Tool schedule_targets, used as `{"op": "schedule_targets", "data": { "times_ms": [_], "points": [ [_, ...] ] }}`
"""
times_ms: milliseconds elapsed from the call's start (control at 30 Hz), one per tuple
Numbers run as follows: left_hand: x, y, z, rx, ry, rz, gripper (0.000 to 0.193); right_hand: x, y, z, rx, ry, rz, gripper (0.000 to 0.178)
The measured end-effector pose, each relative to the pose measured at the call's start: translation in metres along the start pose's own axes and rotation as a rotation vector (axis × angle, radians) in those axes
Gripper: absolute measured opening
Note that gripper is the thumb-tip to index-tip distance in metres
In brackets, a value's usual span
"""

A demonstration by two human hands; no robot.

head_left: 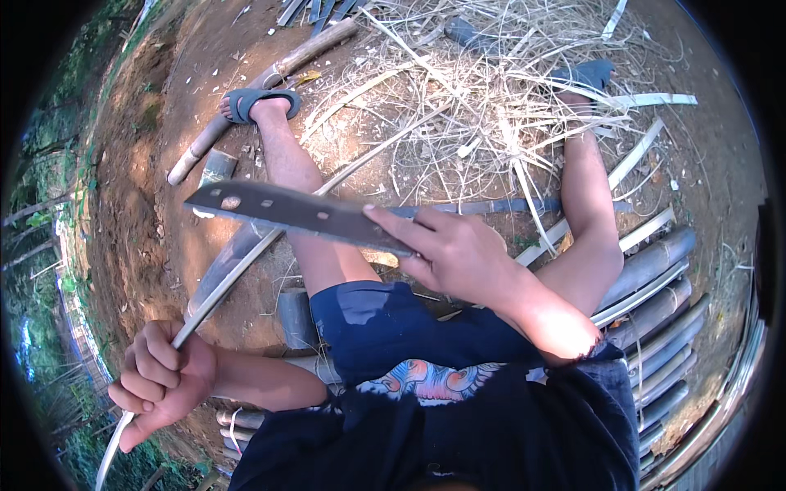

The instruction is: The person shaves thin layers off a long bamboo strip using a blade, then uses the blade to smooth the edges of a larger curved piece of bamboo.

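Observation:
My left hand (pixel 168 372), at the lower left, is closed around a long, thin bamboo strip (pixel 229 284). The strip's short end sticks out below the fist, and its long part runs up and right past my leg. In my right hand (pixel 463 254), near the middle, is a machete (pixel 295 218) with a broad dark blade and several holes. The index finger lies along the blade, whose tip points left. The handle is hidden in my grip. The blade passes across the strip in view; whether they touch, I cannot tell.
A tangled heap of pale bamboo shavings (pixel 508 106) covers the ground between my sandalled feet. Bamboo poles (pixel 655 262) lie side by side at right. Another pole (pixel 315 45) lies by my left foot, a short bamboo piece (pixel 296 319) near my thigh. An earth bank (pixel 123 196) rises left.

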State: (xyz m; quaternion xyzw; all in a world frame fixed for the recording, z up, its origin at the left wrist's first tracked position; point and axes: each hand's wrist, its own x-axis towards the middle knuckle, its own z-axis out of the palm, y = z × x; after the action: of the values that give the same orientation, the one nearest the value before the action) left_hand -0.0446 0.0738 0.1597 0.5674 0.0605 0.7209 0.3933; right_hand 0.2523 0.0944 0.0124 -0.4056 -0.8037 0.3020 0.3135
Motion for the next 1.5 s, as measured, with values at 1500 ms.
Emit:
{"op": "schedule_targets", "data": {
  "times_ms": [1500],
  "points": [
    [0.005,-0.002,-0.039,-0.126,-0.254,-0.08,0.029,-0.017,0.235,0.042,-0.368,-0.136,0.839,0.034]
  ]
}}
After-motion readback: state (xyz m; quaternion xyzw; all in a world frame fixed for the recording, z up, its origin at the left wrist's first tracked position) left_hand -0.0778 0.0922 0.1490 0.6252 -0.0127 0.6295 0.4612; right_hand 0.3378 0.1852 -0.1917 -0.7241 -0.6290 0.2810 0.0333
